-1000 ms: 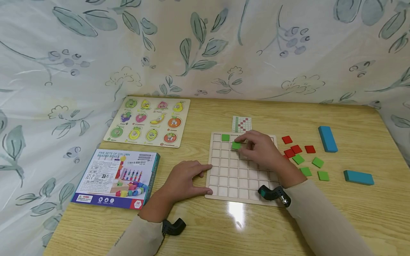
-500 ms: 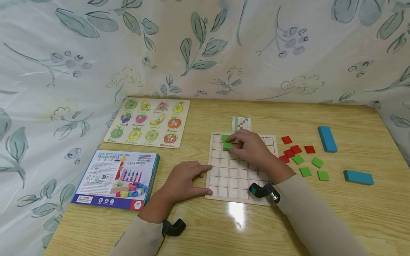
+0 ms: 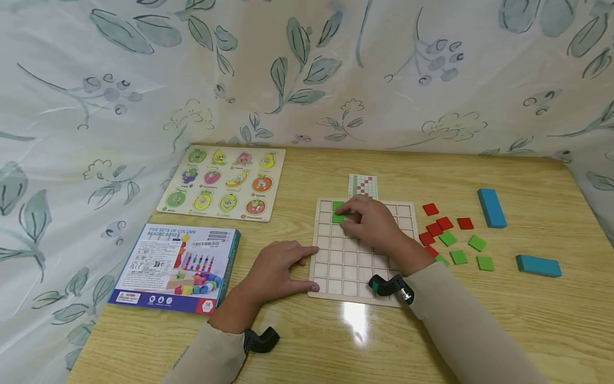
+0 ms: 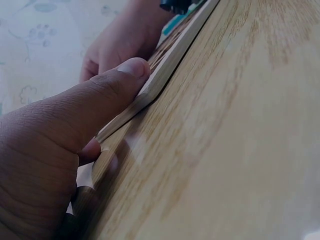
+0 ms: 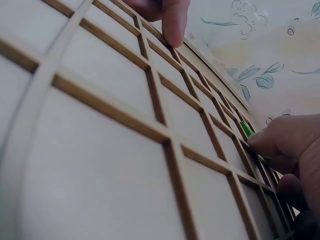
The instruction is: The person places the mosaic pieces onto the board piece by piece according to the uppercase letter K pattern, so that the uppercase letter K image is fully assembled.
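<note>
The thin green square tile sits, in the head view, at the upper left of the pale wooden grid board; a crooked release might wedge it askew. In the left wrist view, the left hand, unclenched, lays its thumb against the board's rim. In the right wrist view, the right hand pinches the tile.

The head view looks forward and down from above the near side of the grid board, far enough back to include tabletop all around it. The left wrist view sits low and close, tilted, by the board's near left corner, facing across it. The right wrist view skims low over the board toward its left edge. All three share the board and right hand.
</note>
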Motion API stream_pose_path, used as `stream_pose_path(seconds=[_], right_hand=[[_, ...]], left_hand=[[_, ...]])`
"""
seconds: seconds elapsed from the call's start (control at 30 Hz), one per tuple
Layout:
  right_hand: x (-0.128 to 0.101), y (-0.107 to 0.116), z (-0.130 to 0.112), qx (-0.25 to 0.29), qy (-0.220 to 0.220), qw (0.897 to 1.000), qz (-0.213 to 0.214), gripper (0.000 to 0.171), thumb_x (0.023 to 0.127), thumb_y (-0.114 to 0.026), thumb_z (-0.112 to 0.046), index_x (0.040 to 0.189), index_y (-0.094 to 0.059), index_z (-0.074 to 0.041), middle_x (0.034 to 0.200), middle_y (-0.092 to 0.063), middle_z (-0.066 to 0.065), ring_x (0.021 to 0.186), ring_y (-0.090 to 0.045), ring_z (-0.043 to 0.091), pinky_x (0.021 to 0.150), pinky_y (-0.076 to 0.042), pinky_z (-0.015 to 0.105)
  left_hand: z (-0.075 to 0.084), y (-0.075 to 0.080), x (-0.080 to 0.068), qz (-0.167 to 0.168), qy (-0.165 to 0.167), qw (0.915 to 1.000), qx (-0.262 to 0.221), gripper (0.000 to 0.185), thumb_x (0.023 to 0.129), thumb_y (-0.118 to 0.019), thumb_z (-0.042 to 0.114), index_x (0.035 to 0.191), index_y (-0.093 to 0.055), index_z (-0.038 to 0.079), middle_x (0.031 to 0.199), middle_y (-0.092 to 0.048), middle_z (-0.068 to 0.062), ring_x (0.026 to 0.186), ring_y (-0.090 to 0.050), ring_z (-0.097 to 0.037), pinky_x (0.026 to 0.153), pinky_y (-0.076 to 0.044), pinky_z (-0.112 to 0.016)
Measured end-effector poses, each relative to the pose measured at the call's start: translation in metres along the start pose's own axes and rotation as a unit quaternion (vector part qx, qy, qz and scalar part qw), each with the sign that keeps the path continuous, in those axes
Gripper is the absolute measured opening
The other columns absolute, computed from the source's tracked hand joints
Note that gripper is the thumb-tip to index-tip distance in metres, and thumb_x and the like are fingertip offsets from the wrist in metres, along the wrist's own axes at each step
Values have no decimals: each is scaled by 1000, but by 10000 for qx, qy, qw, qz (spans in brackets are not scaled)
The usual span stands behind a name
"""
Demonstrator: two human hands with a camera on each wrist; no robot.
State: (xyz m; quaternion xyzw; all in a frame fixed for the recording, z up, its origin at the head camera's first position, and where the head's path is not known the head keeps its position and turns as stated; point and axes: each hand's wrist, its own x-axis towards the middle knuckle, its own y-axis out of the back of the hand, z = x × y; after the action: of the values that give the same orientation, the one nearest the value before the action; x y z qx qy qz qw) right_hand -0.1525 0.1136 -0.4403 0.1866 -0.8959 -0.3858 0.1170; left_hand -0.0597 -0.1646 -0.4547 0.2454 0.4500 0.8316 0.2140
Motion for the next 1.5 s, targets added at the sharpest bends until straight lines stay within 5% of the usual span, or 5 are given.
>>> stream_pose_path(seconds=[0.8,1.5], right_hand=[[0,-2,4,226,4,9997,63,19,95,-82,-16,114,-84,-20,121,-69,0,109,-64,24,95,-47,43],[-13,5,-2,515,268,9983,88,19,97,-79,-13,116,-82,-15,112,-67,0,88,-57,18,76,-48,38]], left_hand=[[-1,1,2,-104,61,9999,-23,73,79,-92,56,138,-73,18,93,-56,14,83,-50,-6,85,-48,-35],[1,1,0,-111,75,9999,19,72,80,-91,56,138,-72,19,92,-56,14,82,-49,-6,83,-48,-34]])
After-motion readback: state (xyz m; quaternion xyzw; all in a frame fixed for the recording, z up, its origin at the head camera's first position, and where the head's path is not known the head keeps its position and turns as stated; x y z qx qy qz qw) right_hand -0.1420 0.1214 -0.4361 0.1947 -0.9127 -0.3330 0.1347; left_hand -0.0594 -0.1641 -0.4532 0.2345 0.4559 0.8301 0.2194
